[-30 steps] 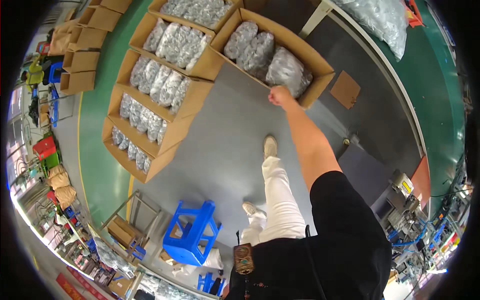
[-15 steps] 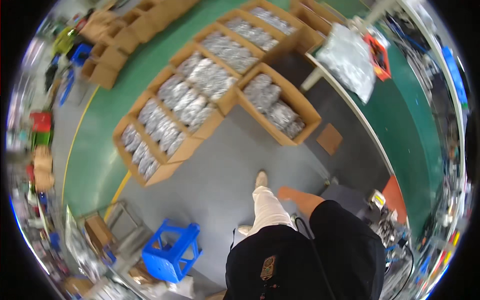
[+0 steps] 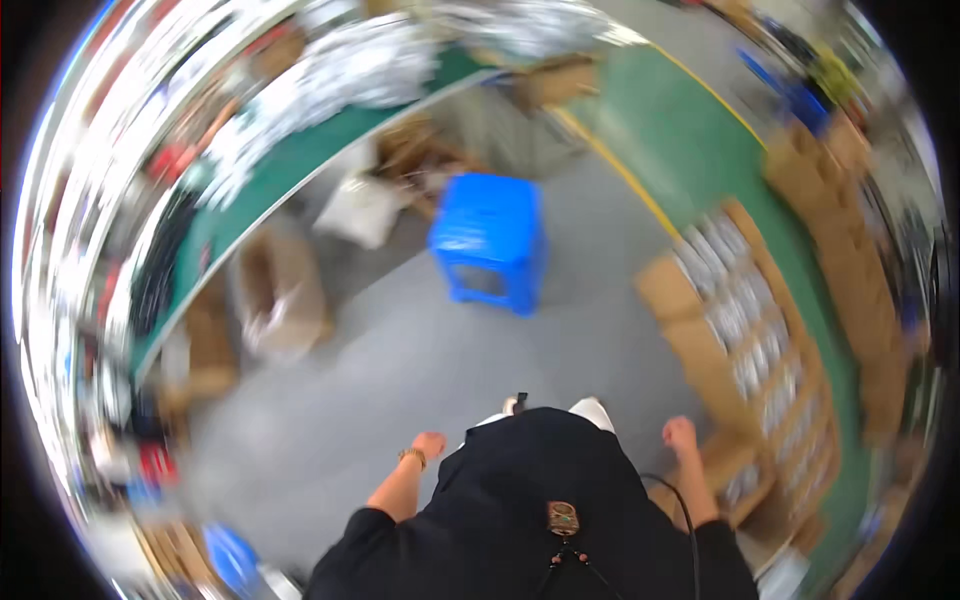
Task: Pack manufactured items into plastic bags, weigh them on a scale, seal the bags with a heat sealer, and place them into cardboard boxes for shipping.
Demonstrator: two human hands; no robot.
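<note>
My left hand (image 3: 430,445), with a bracelet at its wrist, hangs beside my body above the grey floor. Its fingers look loosely curled, and nothing shows in them. On the other side my right hand (image 3: 680,433) is held low with its fingers curled in, also with nothing visible in it. Nearest to that hand is a row of cardboard boxes (image 3: 700,345) packed with silvery wrapped items (image 3: 765,365). Ahead of me a blue plastic stool (image 3: 487,225) stands on the floor, touched by neither hand.
A long green-topped bench (image 3: 262,180) curves along the left, with white bagged goods (image 3: 375,55) on it. A lined carton (image 3: 280,290) and a white bag (image 3: 362,210) sit by its lower edge. More brown boxes (image 3: 835,255) line the far right beyond a green floor strip (image 3: 640,120).
My view has swung to the left. The stool now lies straight ahead, and the filled boxes have shifted to the right side. Both hands are in sight now; one was before.
</note>
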